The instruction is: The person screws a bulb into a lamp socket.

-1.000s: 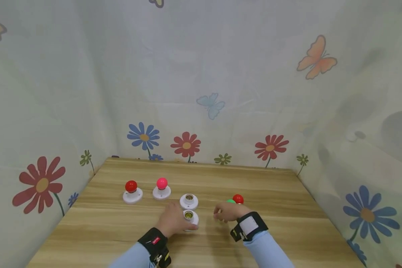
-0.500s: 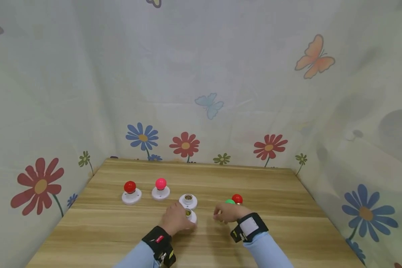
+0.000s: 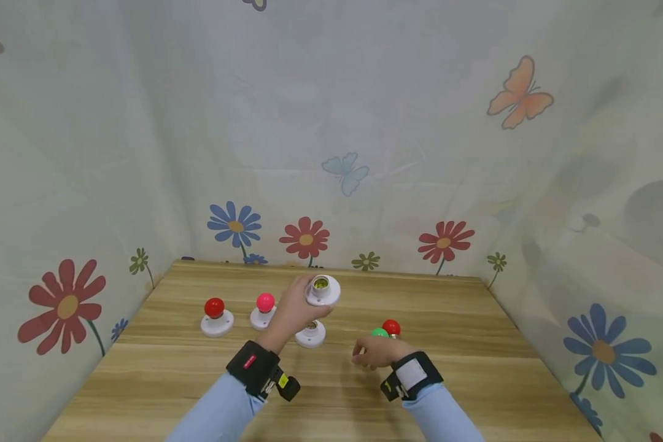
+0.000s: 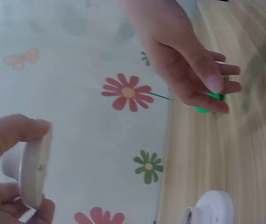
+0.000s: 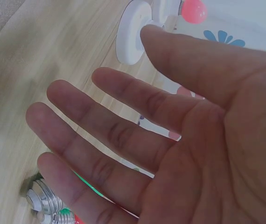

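Observation:
My left hand (image 3: 291, 312) grips a round white lamp holder (image 3: 321, 293) by its edge, raised above the table. The holder's socket faces up with no bulb in it. In the left wrist view, thumb and fingers pinch the rim of that holder (image 4: 32, 170). Below it on the table stands a second bulbless lamp holder (image 3: 310, 339), partly hidden by the left hand. My right hand (image 3: 380, 352) hovers low over the wood with relaxed, spread fingers and nothing in them. Just beyond it lie a green bulb (image 3: 379, 332) and a red bulb (image 3: 391, 327), their metal screw bases (image 5: 44, 196) visible from the right wrist.
Toward the left of the wooden table (image 3: 160, 368) stand a white holder with a red bulb (image 3: 214, 308) and another with a pink bulb (image 3: 265, 302). A flowered cloth (image 3: 342, 233) hangs behind the table and along both sides.
My left hand has lifted the nearer lamp holder off the table, moving up and away past the other holder. The right hand stays almost where it was.

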A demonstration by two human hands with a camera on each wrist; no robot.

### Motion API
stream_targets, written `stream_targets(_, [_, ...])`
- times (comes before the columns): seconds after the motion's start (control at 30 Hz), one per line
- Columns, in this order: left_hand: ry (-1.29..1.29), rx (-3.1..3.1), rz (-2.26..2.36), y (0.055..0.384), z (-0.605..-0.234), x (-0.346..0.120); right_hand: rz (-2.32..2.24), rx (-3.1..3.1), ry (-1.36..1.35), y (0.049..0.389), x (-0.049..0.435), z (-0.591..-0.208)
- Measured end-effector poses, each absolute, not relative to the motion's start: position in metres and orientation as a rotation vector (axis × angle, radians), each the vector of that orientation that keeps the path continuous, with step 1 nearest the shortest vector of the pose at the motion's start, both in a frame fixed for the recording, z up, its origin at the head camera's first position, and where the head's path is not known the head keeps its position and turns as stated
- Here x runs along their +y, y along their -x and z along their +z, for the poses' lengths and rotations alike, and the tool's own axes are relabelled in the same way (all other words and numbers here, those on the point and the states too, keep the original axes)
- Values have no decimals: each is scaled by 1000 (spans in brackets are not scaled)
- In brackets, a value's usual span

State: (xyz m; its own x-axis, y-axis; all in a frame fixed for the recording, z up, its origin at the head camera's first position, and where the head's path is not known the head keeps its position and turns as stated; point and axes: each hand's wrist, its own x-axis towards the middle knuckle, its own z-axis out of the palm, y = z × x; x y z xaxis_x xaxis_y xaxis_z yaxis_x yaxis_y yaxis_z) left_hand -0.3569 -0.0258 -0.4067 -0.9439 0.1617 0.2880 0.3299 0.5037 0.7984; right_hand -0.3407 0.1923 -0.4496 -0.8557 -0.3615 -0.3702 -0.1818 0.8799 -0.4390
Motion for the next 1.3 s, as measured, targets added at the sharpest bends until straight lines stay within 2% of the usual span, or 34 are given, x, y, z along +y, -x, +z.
stream_targets(0.4, [340,-2620,-1506,379,-455,-16,-544,2606,419,336,192,-448])
stream_targets(0.67, [374,-2576,-1545,378,-463,-17,-606,2672,480,335,195,-445])
stream_targets(0.8, [393,-2562,-1563,377,-464,-17,-730,2974,487,340,201,-448])
stream_targets(1.0, [387,-2565,-1586,375,-463,-19,-881,3535,280,354,214,-454])
stream_targets(1.3, [386,-2600,-1548,374,-471,-21,-365,3508,244,365,219,-492])
